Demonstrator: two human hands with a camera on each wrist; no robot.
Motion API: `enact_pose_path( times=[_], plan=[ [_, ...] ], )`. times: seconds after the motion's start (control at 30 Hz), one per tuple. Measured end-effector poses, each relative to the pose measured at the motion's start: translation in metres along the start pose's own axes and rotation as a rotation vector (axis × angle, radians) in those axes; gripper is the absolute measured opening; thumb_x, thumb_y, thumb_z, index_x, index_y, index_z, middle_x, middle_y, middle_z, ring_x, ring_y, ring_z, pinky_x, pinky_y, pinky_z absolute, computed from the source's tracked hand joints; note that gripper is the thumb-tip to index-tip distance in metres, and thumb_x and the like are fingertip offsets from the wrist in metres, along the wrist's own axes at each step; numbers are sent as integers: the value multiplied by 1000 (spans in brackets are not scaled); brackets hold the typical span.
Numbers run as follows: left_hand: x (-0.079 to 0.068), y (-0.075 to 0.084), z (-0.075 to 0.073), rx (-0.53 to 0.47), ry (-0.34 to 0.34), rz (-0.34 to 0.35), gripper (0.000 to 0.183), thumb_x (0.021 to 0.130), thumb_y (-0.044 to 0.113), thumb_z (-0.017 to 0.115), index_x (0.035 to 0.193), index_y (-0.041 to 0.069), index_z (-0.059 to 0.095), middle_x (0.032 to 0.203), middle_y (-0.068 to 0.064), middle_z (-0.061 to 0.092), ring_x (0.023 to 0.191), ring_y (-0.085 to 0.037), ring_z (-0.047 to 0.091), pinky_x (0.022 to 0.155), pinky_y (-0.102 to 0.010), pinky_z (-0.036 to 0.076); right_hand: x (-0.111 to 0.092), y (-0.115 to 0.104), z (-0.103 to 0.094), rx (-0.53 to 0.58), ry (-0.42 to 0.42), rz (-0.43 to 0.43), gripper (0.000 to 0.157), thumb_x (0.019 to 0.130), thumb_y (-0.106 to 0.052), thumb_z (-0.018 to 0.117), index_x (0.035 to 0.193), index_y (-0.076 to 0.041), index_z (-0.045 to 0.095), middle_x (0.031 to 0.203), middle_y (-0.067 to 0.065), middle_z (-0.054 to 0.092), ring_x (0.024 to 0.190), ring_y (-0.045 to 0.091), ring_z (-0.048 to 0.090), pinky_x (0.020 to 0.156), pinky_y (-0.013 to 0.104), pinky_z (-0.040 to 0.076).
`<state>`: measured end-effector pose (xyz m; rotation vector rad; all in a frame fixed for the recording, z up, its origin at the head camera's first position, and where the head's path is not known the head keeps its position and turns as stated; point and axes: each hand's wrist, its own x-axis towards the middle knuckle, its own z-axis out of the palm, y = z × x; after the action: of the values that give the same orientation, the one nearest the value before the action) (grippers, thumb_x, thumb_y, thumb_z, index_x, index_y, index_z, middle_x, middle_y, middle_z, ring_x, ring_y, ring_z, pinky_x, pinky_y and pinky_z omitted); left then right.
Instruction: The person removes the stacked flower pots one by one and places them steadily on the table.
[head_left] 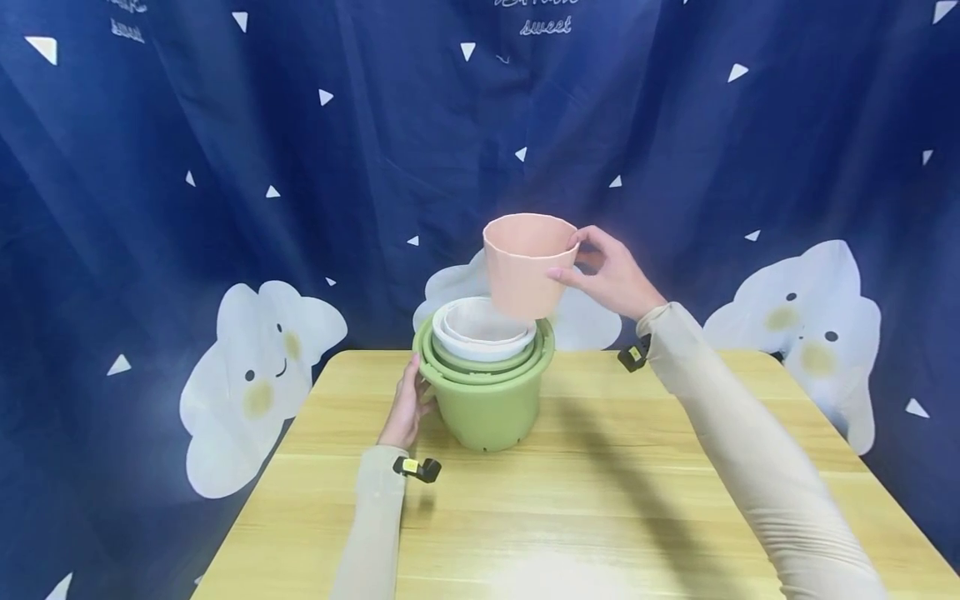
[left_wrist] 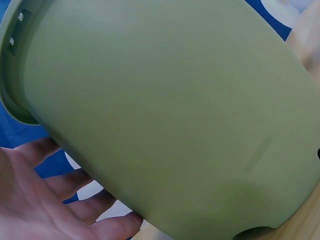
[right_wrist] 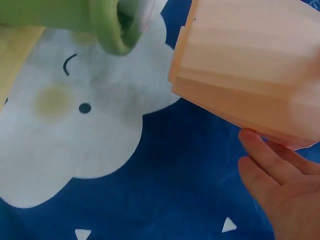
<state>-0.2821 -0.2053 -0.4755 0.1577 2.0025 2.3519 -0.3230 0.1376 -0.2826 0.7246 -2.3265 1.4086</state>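
Note:
My right hand (head_left: 611, 271) holds a pink flower pot (head_left: 525, 279) upright by the right side of its rim, thumb on the near outer wall. The pink pot hangs over a nested stack, its base overlapping the stack's rims in the head view. Outermost in the stack is a large green flower pot (head_left: 487, 412) on the table, with more green rims inside it and white pots (head_left: 483, 346) at the centre. My left hand (head_left: 405, 408) rests against the green pot's left side. In the left wrist view its extended fingers (left_wrist: 97, 205) touch the wall.
The wooden table (head_left: 480, 508) extends in front of the stack and to both sides. Directly behind it hangs a dark blue curtain (head_left: 390, 150) with white triangles and smiling clouds. Each sleeve carries a small black wrist camera (head_left: 634, 354).

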Motion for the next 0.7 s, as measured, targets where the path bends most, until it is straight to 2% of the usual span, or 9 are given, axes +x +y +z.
enact_pose_path(
  times=[0.2,0.27,0.47,0.6,0.7],
  plan=[
    [1,0,0,-3,14,-11,68,99,65,32,156,27,28,166,-5,22,152,-37,20,117,-70,19,-15,-12,-21,-36,19,69,46,85,-21,77,115,0,50,136,20,52,121,40,62,103,48,52],
    [2,-1,0,-3,9,-10,67,100,63,30,156,26,27,166,-5,21,152,-37,20,117,-70,18,-17,-7,-27,-48,42,86,47,84,-24,78,116,-1,50,138,18,52,121,39,62,102,40,53],
    [3,-2,0,-12,11,-3,68,99,65,33,155,27,28,165,-4,23,152,-37,21,117,-70,19,-23,32,-46,-70,113,135,50,81,-28,81,116,-8,52,137,7,54,118,20,66,86,12,50],
    [3,-2,1,-16,19,3,69,97,67,35,154,27,31,164,-4,26,151,-37,24,116,-70,22,-34,48,-57,-78,147,150,50,81,-26,82,116,-6,52,133,7,53,106,-1,65,80,7,50],
    [3,-3,0,-16,22,5,70,97,67,35,154,27,30,164,-4,26,151,-37,24,116,-71,21,-42,60,-64,-82,168,168,49,81,-23,82,115,-4,53,132,7,53,100,-11,62,79,6,50]
  ],
)
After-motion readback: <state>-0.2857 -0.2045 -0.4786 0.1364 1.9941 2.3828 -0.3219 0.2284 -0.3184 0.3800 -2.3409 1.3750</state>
